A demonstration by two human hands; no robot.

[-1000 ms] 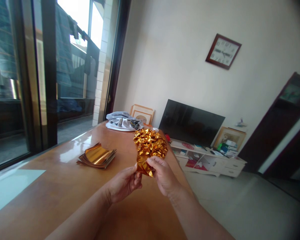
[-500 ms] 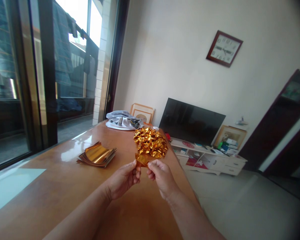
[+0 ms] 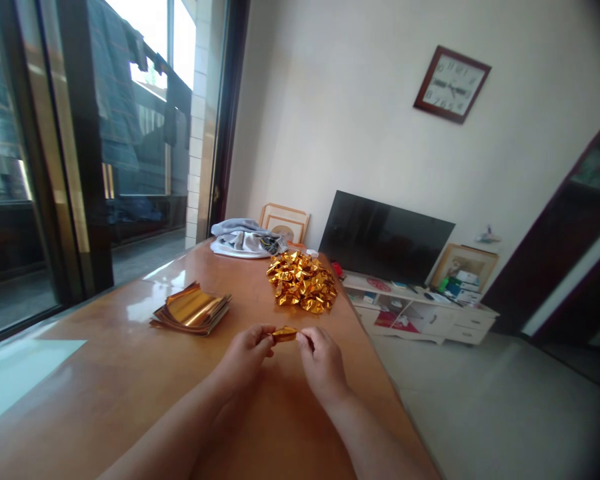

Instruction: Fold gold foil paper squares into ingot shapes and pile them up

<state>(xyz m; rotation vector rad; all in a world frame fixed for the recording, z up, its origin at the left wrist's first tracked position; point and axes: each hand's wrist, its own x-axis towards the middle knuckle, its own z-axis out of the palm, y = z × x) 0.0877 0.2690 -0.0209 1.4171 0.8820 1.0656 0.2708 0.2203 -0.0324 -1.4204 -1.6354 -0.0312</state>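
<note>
Both my hands pinch one small folded piece of gold foil paper [image 3: 285, 333] just above the wooden table [image 3: 130, 380]. My left hand [image 3: 245, 357] grips its left end and my right hand [image 3: 321, 360] grips its right end, fingers closed. Beyond the hands lies a pile of crumpled, folded gold foil pieces [image 3: 303, 290]. To the left of it rests a stack of flat gold foil sheets [image 3: 193, 312].
A grey bundle of cloth [image 3: 243, 240] lies at the table's far end. A dark TV [image 3: 385, 237] stands on a low white cabinet [image 3: 420, 313] to the right, with framed pictures and a wall clock [image 3: 451, 83] nearby. Glass doors [image 3: 55, 167] run along the left.
The foil piece has been lowered toward the table and folded smaller, from an upright crumpled sheet to a narrow strip held between both hands. The camera has tilted slightly.
</note>
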